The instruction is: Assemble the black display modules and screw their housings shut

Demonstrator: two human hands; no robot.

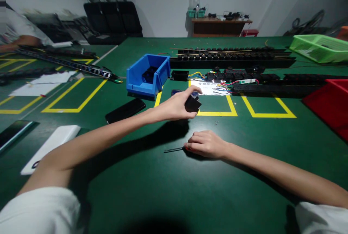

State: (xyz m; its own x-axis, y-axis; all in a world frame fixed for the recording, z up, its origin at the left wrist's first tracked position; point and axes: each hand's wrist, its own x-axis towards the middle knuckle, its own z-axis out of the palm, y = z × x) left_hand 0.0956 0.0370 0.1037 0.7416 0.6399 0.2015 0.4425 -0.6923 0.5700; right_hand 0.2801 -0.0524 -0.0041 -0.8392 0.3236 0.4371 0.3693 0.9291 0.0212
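1. Squat, angular block (192, 104): black with a dark-blue top.
2. Slim, straight-shafted hand tool (174, 150): dark shaft, orange-red at the grip.
3. Broad, smooth-topped table (136, 194): deep green, patterned with yellow rectangular outlines (217, 114).
4. Open-fronted plastic bin (141, 88): bright blue.
5. Flat printed paper sheet (210, 89): white with black characters.
6. Slatted plastic basket (324, 50): lime green.
7. Slope-sided plastic bin (333, 105): red.

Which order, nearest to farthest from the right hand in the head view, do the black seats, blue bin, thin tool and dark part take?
1. Thin tool: in the right hand, pointing left.
2. Dark part: in the left hand.
3. Blue bin: farther left, on the table.
4. Black seats: beyond the table.
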